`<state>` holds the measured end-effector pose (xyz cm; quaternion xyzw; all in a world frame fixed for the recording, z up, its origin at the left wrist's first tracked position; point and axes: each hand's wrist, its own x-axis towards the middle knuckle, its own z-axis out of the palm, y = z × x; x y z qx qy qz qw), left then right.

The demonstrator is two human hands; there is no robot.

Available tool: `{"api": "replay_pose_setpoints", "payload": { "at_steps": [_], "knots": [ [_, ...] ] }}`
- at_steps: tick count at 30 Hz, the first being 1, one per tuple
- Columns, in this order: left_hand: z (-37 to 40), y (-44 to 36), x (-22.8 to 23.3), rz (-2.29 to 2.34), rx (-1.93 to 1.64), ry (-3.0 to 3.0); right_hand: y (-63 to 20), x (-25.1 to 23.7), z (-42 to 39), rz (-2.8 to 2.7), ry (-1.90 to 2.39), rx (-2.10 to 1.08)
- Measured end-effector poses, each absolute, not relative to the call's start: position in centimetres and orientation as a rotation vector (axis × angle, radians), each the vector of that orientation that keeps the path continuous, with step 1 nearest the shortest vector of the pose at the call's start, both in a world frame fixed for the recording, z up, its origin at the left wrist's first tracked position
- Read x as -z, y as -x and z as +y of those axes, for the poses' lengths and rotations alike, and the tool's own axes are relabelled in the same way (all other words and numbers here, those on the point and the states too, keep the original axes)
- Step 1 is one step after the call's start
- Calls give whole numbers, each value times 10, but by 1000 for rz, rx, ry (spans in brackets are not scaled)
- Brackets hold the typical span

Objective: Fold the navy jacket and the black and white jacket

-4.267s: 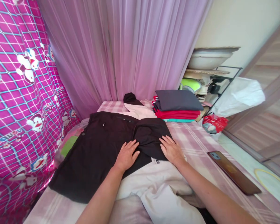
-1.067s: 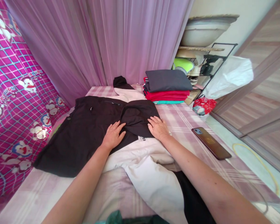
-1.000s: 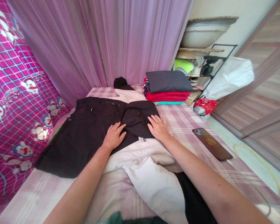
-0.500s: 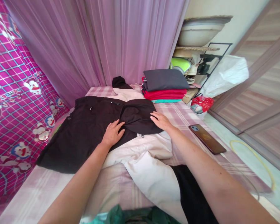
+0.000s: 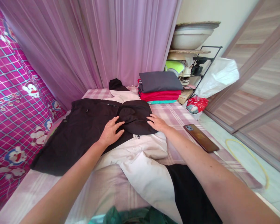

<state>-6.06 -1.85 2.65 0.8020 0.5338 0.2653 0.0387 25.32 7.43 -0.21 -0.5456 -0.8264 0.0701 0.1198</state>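
Two hands [image 5: 133, 127] — one dark jacket [image 5: 88, 130]

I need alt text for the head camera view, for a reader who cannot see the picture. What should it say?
Both hands press flat on a dark garment spread over a checked bed: the left hand near its middle, the right hand at its folded edge. A phone lies to the right, and a stack of folded clothes sits behind, before a purple curtain.

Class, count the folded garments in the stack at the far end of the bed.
3 visible: grey garment on top, red garment in the middle, teal garment at the bottom; others may be hidden.
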Motion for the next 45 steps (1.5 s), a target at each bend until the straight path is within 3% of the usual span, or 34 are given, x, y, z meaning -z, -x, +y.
{"api": "replay_pose_setpoints", "payload": {
  "at_steps": [8,13,18,25,33,36,40,45],
  "knots": [
    [-23,14,-72,785,-381,-2060,-265,5,83,-2428,1545,-348],
    [-44,-15,-76,609,-178,-1995,-264,12,82,-2405,1551,-326],
    [-34,-14,-71,670,-325,-1977,-264,12,82,-2399,1528,-423],
    [16,45,-45,1187,-902,-1633,-286,-3,81,-2279,1380,-845],
    [18,59,-19,1263,-953,-1425,-284,-19,67,-1921,1314,-1148],
    [17,58,-18,1262,-964,-1416,-290,-44,44,-1870,1293,-1150],
    [17,59,-17,1261,-964,-1414,-309,-80,-9,-2211,1141,-1074],
    [18,59,-17,1260,-971,-1432,-300,-85,-57,-2472,1334,-668]
  ]
}}
